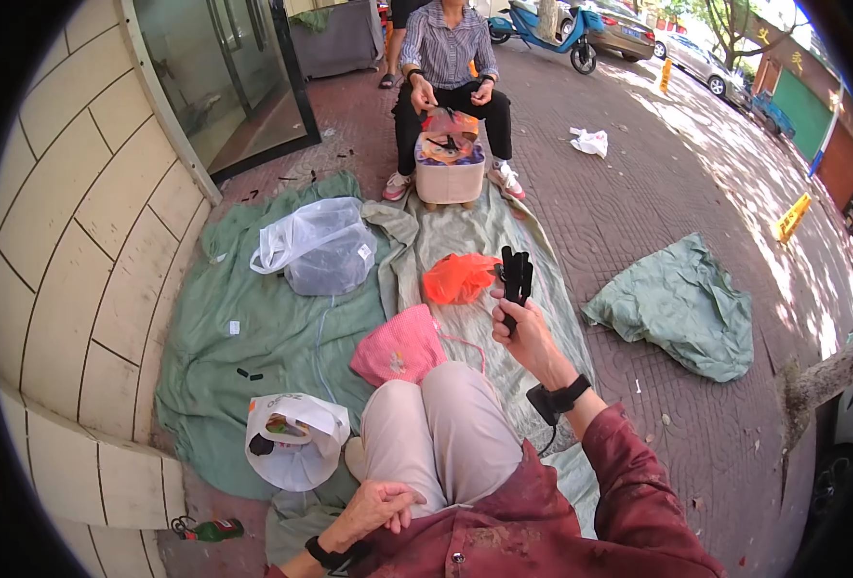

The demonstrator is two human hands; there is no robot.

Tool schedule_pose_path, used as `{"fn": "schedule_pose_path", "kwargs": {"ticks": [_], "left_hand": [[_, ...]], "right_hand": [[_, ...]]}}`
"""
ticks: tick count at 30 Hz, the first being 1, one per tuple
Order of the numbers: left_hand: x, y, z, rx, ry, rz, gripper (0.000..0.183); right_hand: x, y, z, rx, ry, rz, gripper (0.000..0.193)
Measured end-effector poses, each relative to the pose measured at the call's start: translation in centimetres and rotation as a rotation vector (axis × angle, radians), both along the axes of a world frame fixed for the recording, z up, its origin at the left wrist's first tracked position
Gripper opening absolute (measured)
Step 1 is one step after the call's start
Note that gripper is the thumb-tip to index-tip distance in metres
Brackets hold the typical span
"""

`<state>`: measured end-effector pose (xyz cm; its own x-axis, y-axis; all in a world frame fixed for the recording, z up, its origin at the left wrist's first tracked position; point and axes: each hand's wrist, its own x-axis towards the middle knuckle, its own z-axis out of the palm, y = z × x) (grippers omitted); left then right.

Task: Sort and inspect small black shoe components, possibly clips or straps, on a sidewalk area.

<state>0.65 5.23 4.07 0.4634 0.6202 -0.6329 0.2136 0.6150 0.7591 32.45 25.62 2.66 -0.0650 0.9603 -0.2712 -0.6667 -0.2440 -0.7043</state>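
Note:
My right hand (525,332) is raised over the pale cloth, its fingers closed round a bundle of black strips (515,272) that fan out at the top. Low on my lap rests my left hand (380,506), fingers curled together; whatever they may hold is hidden. Just left of the raised hand lies an orange-red plastic bag (460,278). A pink checked cloth bag (399,345) with a cord sits against my knees. Beside my left leg stands a white plastic bag (296,443) with things inside. Small black pieces (250,375) lie on the green cloth (214,337).
Facing me, a seated person (451,53) works at a cream storage box (451,181) with coloured cloth on top. A clear plastic bag (325,252) lies ahead left, a crumpled green sheet (682,308) at right. A green bottle (216,530) lies by the tiled wall (89,270).

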Motion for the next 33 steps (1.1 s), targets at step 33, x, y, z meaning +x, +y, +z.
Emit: {"fn": "schedule_pose_path", "kwargs": {"ticks": [33], "left_hand": [[9.2, 15.8, 3.3, 0.439, -0.257, -0.134, 0.044]], "right_hand": [[-2.2, -10.8, 3.0, -0.077, 0.148, 0.501, 0.017]]}}
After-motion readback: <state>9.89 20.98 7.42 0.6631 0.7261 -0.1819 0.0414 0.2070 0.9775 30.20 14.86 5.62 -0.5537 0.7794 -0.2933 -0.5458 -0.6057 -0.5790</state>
